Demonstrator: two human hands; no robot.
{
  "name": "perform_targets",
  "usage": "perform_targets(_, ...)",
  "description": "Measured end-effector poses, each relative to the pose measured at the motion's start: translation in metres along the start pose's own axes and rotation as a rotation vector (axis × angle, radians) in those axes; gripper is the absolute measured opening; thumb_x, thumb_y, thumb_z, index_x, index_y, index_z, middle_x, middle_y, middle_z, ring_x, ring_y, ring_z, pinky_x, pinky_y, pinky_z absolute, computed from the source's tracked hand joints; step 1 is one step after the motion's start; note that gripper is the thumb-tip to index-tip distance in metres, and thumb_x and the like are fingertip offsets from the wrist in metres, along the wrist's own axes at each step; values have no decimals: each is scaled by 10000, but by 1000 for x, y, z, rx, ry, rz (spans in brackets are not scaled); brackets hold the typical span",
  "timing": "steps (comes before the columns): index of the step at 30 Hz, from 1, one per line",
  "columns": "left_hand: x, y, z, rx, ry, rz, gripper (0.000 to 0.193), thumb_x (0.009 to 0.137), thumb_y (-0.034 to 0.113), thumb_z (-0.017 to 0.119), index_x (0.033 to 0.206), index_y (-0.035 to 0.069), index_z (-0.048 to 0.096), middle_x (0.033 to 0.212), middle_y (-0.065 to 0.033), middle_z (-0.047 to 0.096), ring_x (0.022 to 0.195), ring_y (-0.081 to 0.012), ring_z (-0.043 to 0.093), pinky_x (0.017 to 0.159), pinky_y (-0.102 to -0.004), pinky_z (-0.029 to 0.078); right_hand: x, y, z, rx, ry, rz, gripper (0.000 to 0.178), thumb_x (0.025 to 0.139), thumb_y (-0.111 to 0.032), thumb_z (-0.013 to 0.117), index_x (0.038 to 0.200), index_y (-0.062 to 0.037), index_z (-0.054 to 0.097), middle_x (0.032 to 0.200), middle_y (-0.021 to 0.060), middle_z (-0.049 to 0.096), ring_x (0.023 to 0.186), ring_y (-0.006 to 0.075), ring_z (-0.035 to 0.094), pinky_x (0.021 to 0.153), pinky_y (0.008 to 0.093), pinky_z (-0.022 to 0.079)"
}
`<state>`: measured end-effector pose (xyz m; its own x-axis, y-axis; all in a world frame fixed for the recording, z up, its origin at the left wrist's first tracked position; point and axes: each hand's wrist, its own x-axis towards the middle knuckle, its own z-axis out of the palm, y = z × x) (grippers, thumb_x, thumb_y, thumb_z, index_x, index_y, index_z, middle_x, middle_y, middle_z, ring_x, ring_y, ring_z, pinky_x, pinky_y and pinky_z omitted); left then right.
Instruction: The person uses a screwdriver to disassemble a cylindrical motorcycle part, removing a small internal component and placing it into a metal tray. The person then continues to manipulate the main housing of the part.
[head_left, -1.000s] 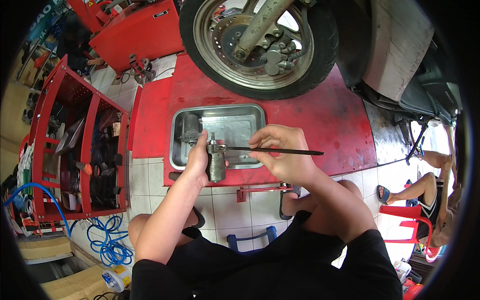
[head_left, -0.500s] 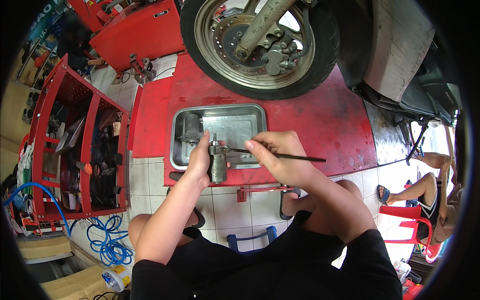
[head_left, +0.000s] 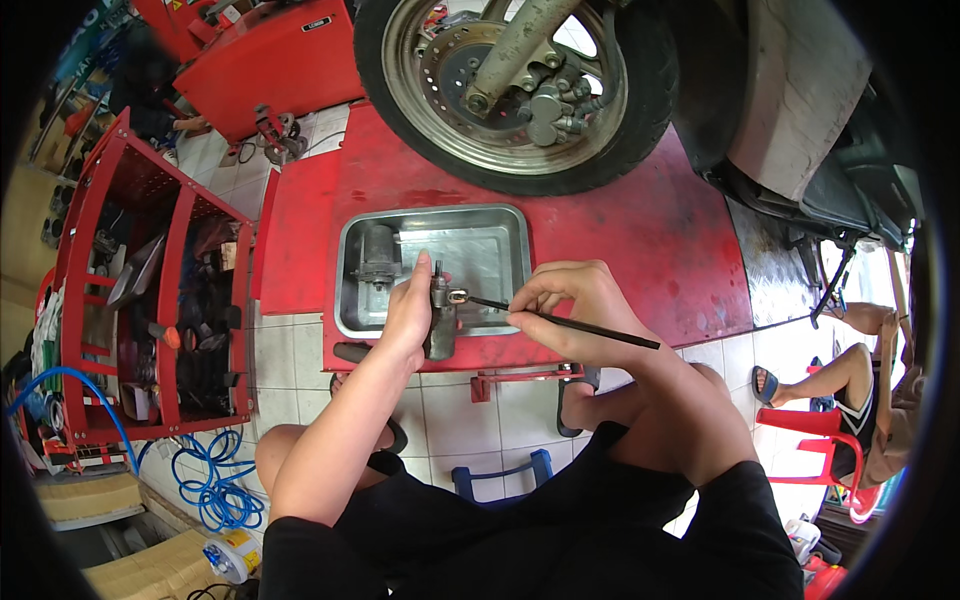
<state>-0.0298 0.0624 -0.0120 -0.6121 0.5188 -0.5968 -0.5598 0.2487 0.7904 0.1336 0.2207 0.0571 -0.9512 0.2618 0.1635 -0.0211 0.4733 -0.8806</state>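
My left hand (head_left: pixel 407 314) is closed around a starter motor (head_left: pixel 442 335), a grey metal cylinder with a thin shaft pointing up and away from me. It is held over the near edge of a shallow steel tray (head_left: pixel 430 214). Between the fingers and thumb of my right hand (head_left: pixel 572 305) is a slim black brush-like stick (head_left: pixel 612 331). Its far end meets a lug with a hole on the motor's right side; the exact tip is too small to make out. Inside the tray, at the left, rests another grey cylindrical part (head_left: pixel 379 252) with a flange.
Beneath the tray is a red platform (head_left: pixel 640 260), with a motorbike's front wheel (head_left: pixel 640 130) standing at its far side. A dark handle (head_left: pixel 350 352) lies by its near edge. To the left are a red tool cart (head_left: pixel 185 290) and blue hose (head_left: pixel 215 485); a person (head_left: pixel 860 390) sits at right.
The motor has turned in my left hand, its lug now facing more to the right. My right hand has shifted slightly right, with the stick still at the lug. My view has moved a little.
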Motion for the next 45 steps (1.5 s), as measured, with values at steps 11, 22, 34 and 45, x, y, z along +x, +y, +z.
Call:
perform_targets(11,11,-4,20,54,-11,-12,620,987,617,466,1113,30,620,827,-99,657,600,-214,628,549,-351,516,-15,16,-16,-140,15,-69,91,807,-97,738,845,-17,716,745,114,671,654,231,656,601,334,525)
perform_targets(22,-3,16,16,-74,45,-59,611,994,601,465,1098,21,626,842,-114,662,597,-246,634,552,-377,534,-1,47,-10,-55,-12,140,169,841,-131,707,914,20,726,771,167,711,699,275,708,658,353,553)
perform_targets(34,-33,28,-40,-325,36,-65,583,1021,571,419,1119,30,613,824,-103,634,599,-252,637,563,-390,545,11,56,32,-204,-263,38,175,850,-134,647,890,15,729,767,185,706,702,317,707,667,376,557)
perform_targets(45,-47,29,-63,-342,62,-53,562,1017,567,435,1065,50,649,765,-81,634,584,-245,641,548,-374,533,12,4,0,-373,-87,210,157,828,-113,686,837,42,715,699,182,688,638,269,702,622,332,538)
